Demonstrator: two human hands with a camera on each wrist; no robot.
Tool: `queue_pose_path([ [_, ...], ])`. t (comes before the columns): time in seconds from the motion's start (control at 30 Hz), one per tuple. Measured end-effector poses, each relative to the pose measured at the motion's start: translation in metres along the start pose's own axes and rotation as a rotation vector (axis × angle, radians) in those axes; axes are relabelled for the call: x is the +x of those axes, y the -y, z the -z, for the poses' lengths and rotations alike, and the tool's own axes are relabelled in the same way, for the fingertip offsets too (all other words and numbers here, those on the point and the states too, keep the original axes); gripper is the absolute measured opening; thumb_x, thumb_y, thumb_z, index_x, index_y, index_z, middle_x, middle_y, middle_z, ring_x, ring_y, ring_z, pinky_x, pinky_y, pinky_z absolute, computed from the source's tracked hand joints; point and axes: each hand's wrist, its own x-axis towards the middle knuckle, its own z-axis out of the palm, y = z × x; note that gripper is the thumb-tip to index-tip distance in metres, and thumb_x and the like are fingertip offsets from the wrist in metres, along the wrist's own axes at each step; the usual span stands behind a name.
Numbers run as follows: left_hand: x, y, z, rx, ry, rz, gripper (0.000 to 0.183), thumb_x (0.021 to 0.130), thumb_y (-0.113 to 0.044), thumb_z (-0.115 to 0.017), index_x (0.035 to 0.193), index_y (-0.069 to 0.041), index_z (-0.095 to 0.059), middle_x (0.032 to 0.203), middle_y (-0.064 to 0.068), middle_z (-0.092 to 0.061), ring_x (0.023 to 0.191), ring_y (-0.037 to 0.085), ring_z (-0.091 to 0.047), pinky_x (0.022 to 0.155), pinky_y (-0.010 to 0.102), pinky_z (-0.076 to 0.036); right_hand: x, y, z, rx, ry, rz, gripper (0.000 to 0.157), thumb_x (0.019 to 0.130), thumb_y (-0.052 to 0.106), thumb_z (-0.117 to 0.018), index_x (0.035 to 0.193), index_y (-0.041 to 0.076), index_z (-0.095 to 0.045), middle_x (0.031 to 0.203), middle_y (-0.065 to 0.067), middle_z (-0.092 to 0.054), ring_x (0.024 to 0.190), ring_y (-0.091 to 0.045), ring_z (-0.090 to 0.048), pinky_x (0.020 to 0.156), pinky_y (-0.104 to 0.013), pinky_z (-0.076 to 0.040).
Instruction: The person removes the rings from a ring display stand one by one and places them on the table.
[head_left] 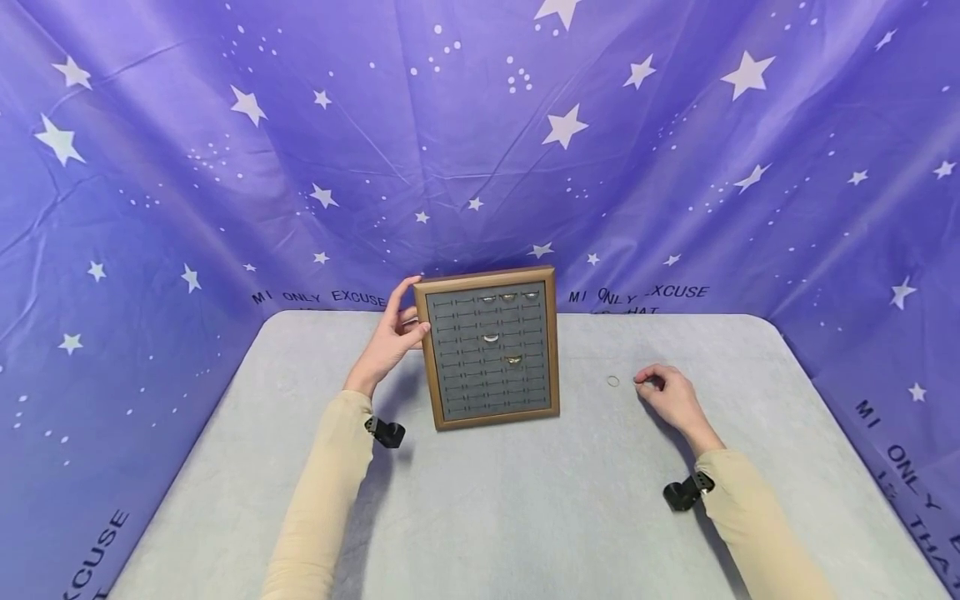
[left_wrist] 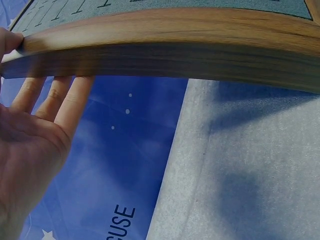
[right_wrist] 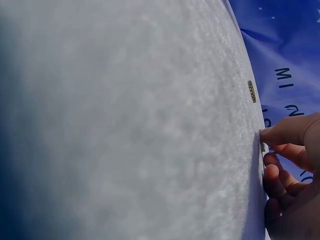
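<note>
A wood-framed ring display board (head_left: 491,383) with a dark grey slotted pad stands upright on the table, tilted slightly. My left hand (head_left: 387,346) grips its upper left edge, the thumb (left_wrist: 10,41) on the front side and the other fingers behind. Several rings sit in the slots, among them a silver ring (head_left: 491,338) and a gold-toned ring (head_left: 513,360). To the right of the board, my right hand (head_left: 670,400) is low at the tabletop and pinches a small ring (right_wrist: 262,143) at its fingertips. Just left of that hand, a thin gold-toned ring (head_left: 613,381) lies on the table.
The pale grey table (head_left: 510,517) runs back to a purple star-printed cloth (head_left: 420,133) that hangs behind it and on both sides. Black wrist cameras (head_left: 386,432) are strapped over both beige sleeves (head_left: 318,508). The board casts a shadow to its left.
</note>
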Motion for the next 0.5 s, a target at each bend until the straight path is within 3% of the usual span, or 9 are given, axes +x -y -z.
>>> queue_pose_path([
  [0.23, 0.000, 0.000, 0.000, 0.010, -0.001, -0.002, 0.077, 0.093, 0.012, -0.051, 0.151, -0.030, -0.024, 0.119, 0.016, -0.061, 0.098, 0.026, -0.065, 0.075, 0.047, -0.057, 0.001, 0.016, 0.003, 0.049, -0.046, -0.034, 0.015, 0.084, 0.003, -0.065, 0.097, -0.003, -0.065, 0.092, -0.019, -0.061, 0.078, -0.022, -0.052, 0.069, -0.030, -0.040],
  [0.5, 0.000, 0.000, 0.000, 0.010, -0.006, 0.006, 0.076, 0.093, 0.012, -0.051, 0.151, -0.031, -0.025, 0.120, 0.017, -0.061, 0.099, 0.027, -0.065, 0.075, 0.050, -0.056, 0.008, 0.049, 0.000, 0.153, -0.066, 0.040, 0.017, 0.084, -0.002, -0.064, 0.100, -0.006, -0.064, 0.101, -0.024, -0.060, 0.086, -0.031, -0.054, 0.075, -0.031, -0.043],
])
